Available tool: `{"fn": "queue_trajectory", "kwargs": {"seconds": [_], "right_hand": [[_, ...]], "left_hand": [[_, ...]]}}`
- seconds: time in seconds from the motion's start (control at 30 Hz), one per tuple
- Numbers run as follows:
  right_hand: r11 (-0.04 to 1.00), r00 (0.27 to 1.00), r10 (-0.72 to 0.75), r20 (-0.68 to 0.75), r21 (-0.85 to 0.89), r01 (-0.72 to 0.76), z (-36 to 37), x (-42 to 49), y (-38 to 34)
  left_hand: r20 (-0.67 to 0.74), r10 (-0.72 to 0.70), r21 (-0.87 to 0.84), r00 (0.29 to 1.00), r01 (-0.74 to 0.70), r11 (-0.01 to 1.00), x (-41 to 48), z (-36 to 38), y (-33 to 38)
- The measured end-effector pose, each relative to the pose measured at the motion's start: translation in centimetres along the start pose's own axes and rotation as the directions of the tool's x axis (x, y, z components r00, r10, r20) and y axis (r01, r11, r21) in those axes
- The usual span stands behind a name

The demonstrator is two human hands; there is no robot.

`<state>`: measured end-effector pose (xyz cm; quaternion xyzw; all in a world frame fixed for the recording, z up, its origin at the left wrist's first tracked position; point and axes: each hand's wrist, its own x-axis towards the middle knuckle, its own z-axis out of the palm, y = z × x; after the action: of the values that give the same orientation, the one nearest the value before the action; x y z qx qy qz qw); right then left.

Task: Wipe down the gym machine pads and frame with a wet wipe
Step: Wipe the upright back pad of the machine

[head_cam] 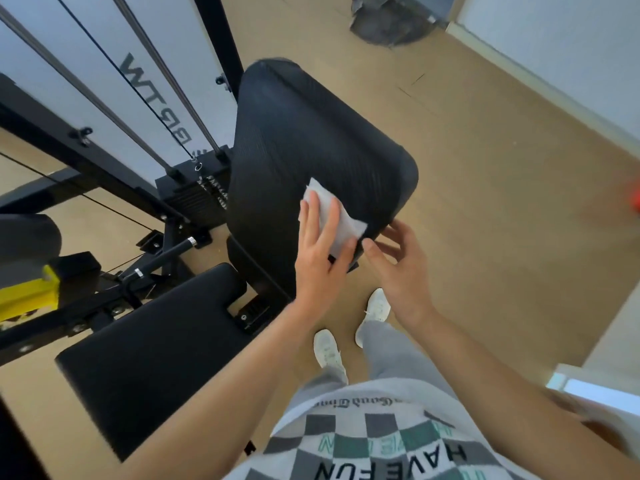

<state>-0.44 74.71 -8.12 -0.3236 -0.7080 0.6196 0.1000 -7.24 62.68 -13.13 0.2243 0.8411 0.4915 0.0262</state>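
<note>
**Inspector:** Start with the largest item.

**Assessor:** The gym machine's black frame (220, 32) stands on the floor (485, 202), with cables and a weight stack (204, 199) behind the pads. No hand or wipe is on any of it; I judge that part not yet done.

**Inspector:** The pads?

**Assessor:** Two. The back pad (311, 140) stands steeply upright, its face turned toward the person, which puts it within easy reach from a standing position. The seat pad (149, 348) lies lower and to the left, with nothing on it.

**Inspector:** The hands?

**Assessor:** The left hand (320, 258) lies flat on the lower part of the back pad, fingers straight and spread. I take the flat palm to be there to load the cloth evenly across the surface. The right hand (398, 268) is at the pad's lower right corner, fingers loose and parted, holding nothing. Probably placed to steady the pad against the push. Whether its fingertips actually touch the edge, I cannot tell.

**Inspector:** And the wet wipe?

**Assessor:** The wet wipe (349, 228) is pinned between the left hand's fingers and the back pad, spread open with its corners showing past the fingers.

**Inspector:** Progress?

**Assessor:** Early, in my judgement: one pad in hand, with the seat pad and frame outstanding.
</note>
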Motion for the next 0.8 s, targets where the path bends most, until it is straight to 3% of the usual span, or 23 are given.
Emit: {"fn": "queue_trajectory", "kwargs": {"seconds": [0.17, 0.37, 0.6, 0.8], "right_hand": [[0.999, 1.000, 0.016, -0.012, -0.039, -0.017, 0.4, 1.0, -0.5], [0.998, 1.000, -0.006, -0.003, -0.062, 0.006, 0.8, 1.2, -0.3], [0.996, 0.999, -0.031, -0.027, -0.089, 0.028, 1.0, 1.5, 0.2], [0.997, 1.000, -0.017, -0.007, -0.080, 0.016, 0.8, 1.7, 0.4]], "left_hand": [[0.039, -0.193, -0.064, 0.980, 0.196, 0.979, -3.5, 1.0, -1.6], [-0.013, -0.305, -0.095, 0.952, 0.302, 0.949, 3.9, -3.4, -4.5], [-0.077, -0.203, -0.041, 0.976, 0.200, 0.979, 13.3, -7.5, -3.7], [-0.038, -0.106, 0.010, 0.994, 0.106, 0.994, 8.6, -3.4, 0.0]]}}
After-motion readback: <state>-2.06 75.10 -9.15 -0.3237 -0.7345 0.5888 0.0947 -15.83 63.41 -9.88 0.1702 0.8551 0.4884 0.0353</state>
